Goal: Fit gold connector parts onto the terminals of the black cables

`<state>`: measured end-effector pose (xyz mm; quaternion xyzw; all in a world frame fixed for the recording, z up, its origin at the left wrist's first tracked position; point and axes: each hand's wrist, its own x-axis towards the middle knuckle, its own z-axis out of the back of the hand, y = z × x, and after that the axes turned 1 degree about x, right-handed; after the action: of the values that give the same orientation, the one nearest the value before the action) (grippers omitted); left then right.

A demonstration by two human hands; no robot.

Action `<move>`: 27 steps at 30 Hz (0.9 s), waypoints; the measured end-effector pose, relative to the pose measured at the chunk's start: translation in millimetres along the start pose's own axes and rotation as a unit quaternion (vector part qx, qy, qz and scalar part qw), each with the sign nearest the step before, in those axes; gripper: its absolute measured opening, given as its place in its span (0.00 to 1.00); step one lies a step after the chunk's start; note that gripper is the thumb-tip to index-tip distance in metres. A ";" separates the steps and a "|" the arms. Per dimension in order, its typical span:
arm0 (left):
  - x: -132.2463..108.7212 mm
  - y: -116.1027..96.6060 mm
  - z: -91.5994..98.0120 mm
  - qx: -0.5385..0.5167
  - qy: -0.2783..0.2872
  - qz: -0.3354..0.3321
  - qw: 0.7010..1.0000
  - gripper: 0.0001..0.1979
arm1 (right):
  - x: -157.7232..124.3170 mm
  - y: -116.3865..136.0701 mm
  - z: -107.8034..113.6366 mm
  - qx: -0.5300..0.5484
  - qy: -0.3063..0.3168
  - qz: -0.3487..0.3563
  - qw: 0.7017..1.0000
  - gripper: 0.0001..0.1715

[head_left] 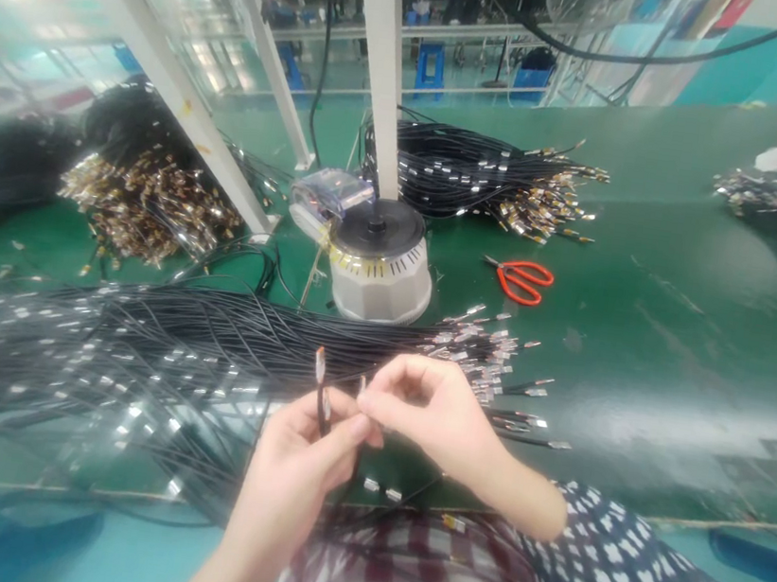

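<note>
Two bare hands work close together in front of a maroon-and-white checked garment [424, 563]; several cable ends lie across it. Over the right forearm sits a navy sleeve with a white pattern [624, 570]. The left hand [306, 452] is curled, its fingers closed around a thin black cable with a silver, orange-tipped end [319, 365], which points up above the knuckles. The right hand [434, 412] has thumb and forefinger drawn together, meeting the left fingertips beside another small cable tip [363, 385]; what lies between them is too small to make out.

Just beyond, a broad spread of black cables with silver ends [233, 328] runs across the green tabletop [643, 315]. Behind it stands a white, faceted tape dispenser with a black round top [381, 281], and right of that, red-handled metal snips [524, 280]. Farther back lie a black cable bundle with yellowish ends [454, 166] and, to the left, a heap with gold-coloured ends [157, 203]. Past the white metal post [385, 71], a blue plastic stool [430, 67] stands on the floor.
</note>
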<state>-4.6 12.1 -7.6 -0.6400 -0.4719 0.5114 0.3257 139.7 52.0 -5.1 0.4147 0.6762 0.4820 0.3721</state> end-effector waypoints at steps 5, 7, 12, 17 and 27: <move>1.8 -2.2 8.5 -0.052 0.110 0.060 0.991 0.13 | 5.5 4.9 8.4 0.114 0.139 -0.060 0.982 0.17; 3.4 -2.6 11.0 -0.071 0.136 0.084 0.985 0.13 | 8.0 5.9 13.5 0.116 0.175 -0.055 0.976 0.16; 5.6 -0.4 8.5 -0.085 0.110 0.042 0.989 0.10 | 15.1 4.9 25.0 0.019 0.131 0.007 0.991 0.18; 4.6 4.7 1.8 -0.048 0.068 0.002 0.997 0.08 | 15.0 5.1 20.6 -0.068 0.073 -0.006 0.995 0.15; 0.8 5.2 13.7 0.170 -0.022 -0.090 0.981 0.06 | 13.0 6.1 23.8 0.006 0.030 -0.016 0.999 0.06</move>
<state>-16.4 10.2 -16.2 -0.5191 -0.4410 0.5665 0.4638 157.5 73.2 -6.7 0.3915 0.6965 0.4842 0.3566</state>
